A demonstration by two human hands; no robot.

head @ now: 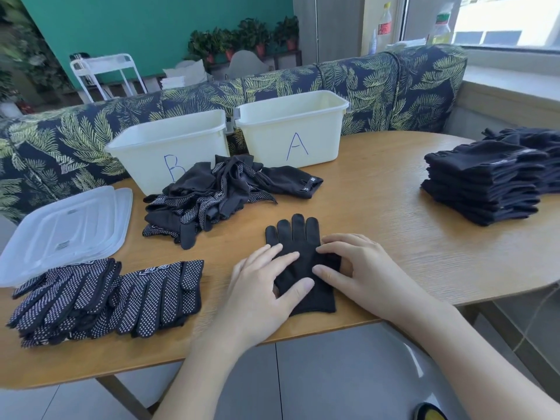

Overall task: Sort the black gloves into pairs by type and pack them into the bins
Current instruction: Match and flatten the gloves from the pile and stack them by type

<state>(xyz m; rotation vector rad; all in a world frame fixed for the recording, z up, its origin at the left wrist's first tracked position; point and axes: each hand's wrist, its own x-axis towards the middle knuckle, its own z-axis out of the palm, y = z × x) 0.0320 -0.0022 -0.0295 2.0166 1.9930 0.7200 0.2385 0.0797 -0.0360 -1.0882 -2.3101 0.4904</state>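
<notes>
Both hands lie flat with fingers spread, gripping nothing. The left hand (266,280) and right hand (348,268) press a plain black glove (298,237) lying right under them. It looks soft, light and floppy. Pinching its cuff, nearest the wrists, seems best.

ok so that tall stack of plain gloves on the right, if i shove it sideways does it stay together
Probably not. The stack of plain gloves is loose folded fabric, many layers high, so it would likely shear and topple. The wooden table looks smooth, so the bottom may slide. It looks light and floppy; lift it in small batches.
</notes>
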